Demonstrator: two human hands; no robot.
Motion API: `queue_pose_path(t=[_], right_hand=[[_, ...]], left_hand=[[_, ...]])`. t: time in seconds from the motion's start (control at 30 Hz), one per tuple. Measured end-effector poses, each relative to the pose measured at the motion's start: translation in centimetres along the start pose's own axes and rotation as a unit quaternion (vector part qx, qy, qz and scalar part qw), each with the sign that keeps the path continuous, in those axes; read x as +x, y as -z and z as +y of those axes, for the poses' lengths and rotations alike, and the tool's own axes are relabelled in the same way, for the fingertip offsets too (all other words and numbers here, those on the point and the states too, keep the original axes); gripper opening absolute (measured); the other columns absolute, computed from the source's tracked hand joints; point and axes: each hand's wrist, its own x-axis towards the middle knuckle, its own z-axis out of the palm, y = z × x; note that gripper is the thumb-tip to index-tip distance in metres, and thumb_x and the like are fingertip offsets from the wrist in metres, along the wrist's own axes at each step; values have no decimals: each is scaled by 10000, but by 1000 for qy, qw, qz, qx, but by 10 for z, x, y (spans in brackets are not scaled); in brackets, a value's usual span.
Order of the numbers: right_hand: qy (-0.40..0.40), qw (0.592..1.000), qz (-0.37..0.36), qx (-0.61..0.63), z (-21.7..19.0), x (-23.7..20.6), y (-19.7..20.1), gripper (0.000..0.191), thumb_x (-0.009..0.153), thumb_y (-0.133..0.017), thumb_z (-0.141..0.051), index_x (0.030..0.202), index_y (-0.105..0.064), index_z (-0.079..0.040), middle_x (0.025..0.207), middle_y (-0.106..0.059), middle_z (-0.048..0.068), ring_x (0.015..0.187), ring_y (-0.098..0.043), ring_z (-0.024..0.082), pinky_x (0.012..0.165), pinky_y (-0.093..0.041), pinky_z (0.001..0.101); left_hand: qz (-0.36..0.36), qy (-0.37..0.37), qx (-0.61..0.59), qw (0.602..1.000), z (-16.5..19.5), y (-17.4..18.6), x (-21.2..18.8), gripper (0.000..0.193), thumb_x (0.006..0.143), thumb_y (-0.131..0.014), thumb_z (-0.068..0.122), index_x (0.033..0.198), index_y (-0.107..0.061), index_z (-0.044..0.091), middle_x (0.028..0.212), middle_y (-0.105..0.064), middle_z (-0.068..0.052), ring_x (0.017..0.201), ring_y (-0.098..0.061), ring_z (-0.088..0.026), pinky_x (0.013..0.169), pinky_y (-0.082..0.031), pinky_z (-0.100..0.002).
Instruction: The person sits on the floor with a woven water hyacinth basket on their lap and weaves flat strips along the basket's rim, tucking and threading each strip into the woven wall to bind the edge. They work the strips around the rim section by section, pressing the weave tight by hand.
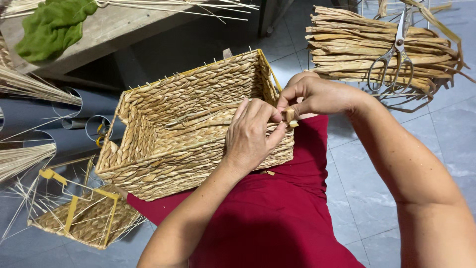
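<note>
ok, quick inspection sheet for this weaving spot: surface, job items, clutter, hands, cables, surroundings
Surface: grey tiled floor; basket rests on red-clothed lap.
Job's things: rectangular woven basket, short fibre strip at its rim.
Clutter: strip bundle with scissors; unfinished basket frame; green cloth.
Hands: left hand on rim; right hand pinching the strip.
Cables: nothing seen.
Surroundings: wooden bench, grey pipes.

2 baskets (188,124), 1 scissors (394,54)
</note>
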Motion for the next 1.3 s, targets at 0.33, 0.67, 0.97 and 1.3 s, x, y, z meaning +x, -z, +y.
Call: queue_pose_path(t=[0.33,0.67,0.97,1.3], right_hand=[[13,995,-78,56,1,-2,0,219,960,-608,-166,1125,-707,-61,1020,-695,57,985,-654,207,863,-505,341],[46,999,9,-6,3,-2,-5,171,876,-703,-202,982,-751,-77,890,-685,29,866,-629,184,806,-475,333],[-69,992,-62,81,7,2,-11,144,899,-694,-174,921,-750,-43,857,-690,45,822,-643,169,750,-502,320],[-12,993,-114,-25,8,10,-9,170,917,-694,-210,904,-743,-48,866,-682,86,825,-644,196,780,-505,347]], left_hand=[[-11,16,-7,1000,2,2,2,170,891,-750,208,933,-636,89,931,-604,-68,927,-642,-274,1097,-446,-469],[-34,73,-34,996,5,6,6,180,883,-746,234,919,-630,101,937,-613,-84,950,-639,-316,868,-496,-453],[-58,47,72,995,2,-5,3,287,802,-795,259,911,-578,105,900,-586,-77,945,-627,-294,988,-428,-503],[-29,8,-9,999,-2,2,-4,274,851,-802,225,980,-604,86,959,-607,-84,975,-624,-309,1003,-473,-485]])
